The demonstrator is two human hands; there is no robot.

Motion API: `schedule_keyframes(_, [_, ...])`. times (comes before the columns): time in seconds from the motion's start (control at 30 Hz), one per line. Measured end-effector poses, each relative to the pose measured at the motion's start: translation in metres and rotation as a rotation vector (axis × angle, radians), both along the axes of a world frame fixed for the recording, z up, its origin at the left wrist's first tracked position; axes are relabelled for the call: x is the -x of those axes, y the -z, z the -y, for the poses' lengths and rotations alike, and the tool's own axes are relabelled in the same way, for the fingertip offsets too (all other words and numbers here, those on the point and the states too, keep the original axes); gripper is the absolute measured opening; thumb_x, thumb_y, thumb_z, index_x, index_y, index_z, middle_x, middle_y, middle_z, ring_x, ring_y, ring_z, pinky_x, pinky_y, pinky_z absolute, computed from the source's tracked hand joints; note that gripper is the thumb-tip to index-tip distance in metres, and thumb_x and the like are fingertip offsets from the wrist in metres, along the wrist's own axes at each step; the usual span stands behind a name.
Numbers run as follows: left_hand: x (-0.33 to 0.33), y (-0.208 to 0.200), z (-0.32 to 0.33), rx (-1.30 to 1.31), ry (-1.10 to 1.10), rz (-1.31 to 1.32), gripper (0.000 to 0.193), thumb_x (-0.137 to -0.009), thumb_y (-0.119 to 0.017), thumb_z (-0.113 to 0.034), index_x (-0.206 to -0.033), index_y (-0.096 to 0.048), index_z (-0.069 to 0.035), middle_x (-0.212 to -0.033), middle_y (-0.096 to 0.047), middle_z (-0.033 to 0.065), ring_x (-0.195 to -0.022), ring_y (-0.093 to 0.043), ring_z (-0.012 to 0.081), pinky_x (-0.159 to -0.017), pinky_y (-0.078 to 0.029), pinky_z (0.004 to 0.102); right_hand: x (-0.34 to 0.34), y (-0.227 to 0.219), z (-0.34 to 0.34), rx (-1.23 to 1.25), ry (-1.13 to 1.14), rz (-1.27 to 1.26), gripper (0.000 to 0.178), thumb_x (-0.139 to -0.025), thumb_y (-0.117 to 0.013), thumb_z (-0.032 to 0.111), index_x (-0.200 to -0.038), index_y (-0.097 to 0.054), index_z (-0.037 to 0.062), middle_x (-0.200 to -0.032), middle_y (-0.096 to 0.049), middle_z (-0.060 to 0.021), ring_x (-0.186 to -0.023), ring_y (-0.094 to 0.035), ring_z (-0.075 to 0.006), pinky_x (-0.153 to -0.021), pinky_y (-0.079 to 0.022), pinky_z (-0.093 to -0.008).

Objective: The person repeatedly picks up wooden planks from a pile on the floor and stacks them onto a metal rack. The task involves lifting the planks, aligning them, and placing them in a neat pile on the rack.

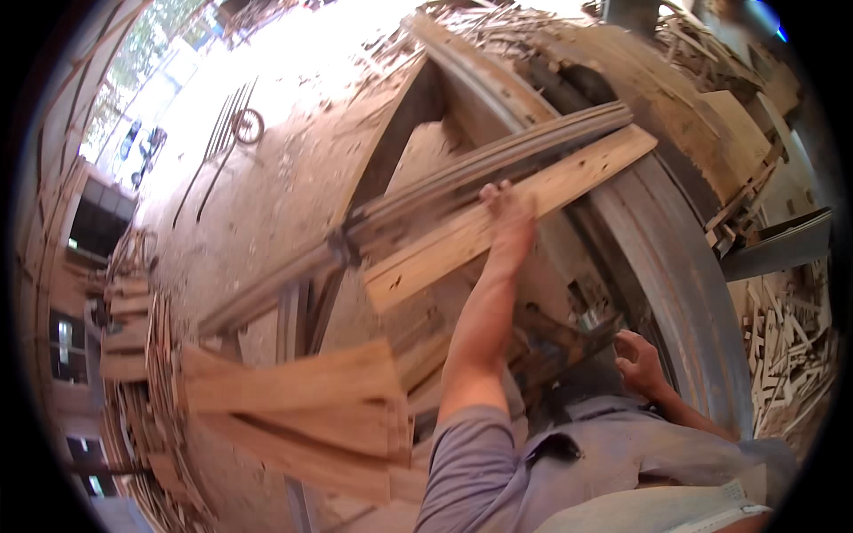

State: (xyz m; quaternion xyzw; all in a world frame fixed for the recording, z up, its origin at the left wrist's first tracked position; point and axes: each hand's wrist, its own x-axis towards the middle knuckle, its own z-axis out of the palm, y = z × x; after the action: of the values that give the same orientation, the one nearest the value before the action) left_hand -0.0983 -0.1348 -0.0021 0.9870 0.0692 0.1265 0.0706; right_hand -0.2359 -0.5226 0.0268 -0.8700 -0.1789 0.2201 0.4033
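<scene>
A pale wooden plank (426, 264) with dark knots and small holes lies slantwise in front of me, beside a long metal-edged rail (498, 160). My left hand (512, 213) reaches out over the plank and grips it, its fingers bent around the far edge. Close to my body, my right hand (640, 362) is held with curled fingers, and nothing shows in it. It is nearest to the wide grey metal table (680, 266) of the machine.
Several wooden boards (293, 382) lie stacked at the lower left. Wood scraps (786, 355) are heaped at the right. A wheeled cart (248, 126) stands farther off on the dusty floor. Metal beams (480, 80) slope away ahead. More stacked timber (133, 329) lines the left side.
</scene>
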Motion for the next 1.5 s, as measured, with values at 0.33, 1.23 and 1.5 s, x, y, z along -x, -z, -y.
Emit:
schedule_keyframes(0.33, [0.136, -0.115, 0.141, 0.648, 0.072, -0.207, 0.038, -0.082, -0.071, -0.011, -0.117, -0.064, 0.003, -0.103, -0.073, 0.0262, -0.099, -0.072, 0.0423, -0.085, -0.06, 0.0489, -0.028, 0.002, -0.077, -0.968, 0.553, -0.95, 0.051, -0.106, -0.05, 0.04, -0.139, -0.055, 0.0015, -0.133, -0.062, -0.0196, -0.125, -0.06, -0.0337, -0.104, -0.049, -0.0486])
schedule_keyframes(1.23, [0.588, -0.043, 0.323, 2.005, -1.187, 1.603, 0.054, -0.091, -0.071, 0.006, -0.141, -0.052, -0.001, -0.132, -0.062, 0.0105, -0.12, -0.061, 0.0249, -0.107, -0.05, 0.0401, 0.221, -0.036, -0.074, -0.111, -1.359, 0.371, 0.084, -0.078, -0.081, 0.04, -0.148, -0.048, 0.0061, -0.121, -0.059, -0.0192, -0.115, -0.055, -0.0372, -0.104, -0.042, -0.0479])
schedule_keyframes(1.5, [0.662, 0.145, 0.333, 2.428, -1.43, 1.251, 0.057, -0.092, -0.064, 0.008, -0.145, -0.047, -0.002, -0.135, -0.059, 0.0129, -0.122, -0.059, 0.0285, -0.11, -0.048, 0.0452, 0.305, 0.032, -0.013, 0.31, -1.471, 0.304, 0.1, -0.067, -0.083, 0.03, -0.154, -0.038, 0.0089, -0.132, -0.045, -0.0279, -0.12, -0.046, -0.0475, -0.105, -0.038, -0.057])
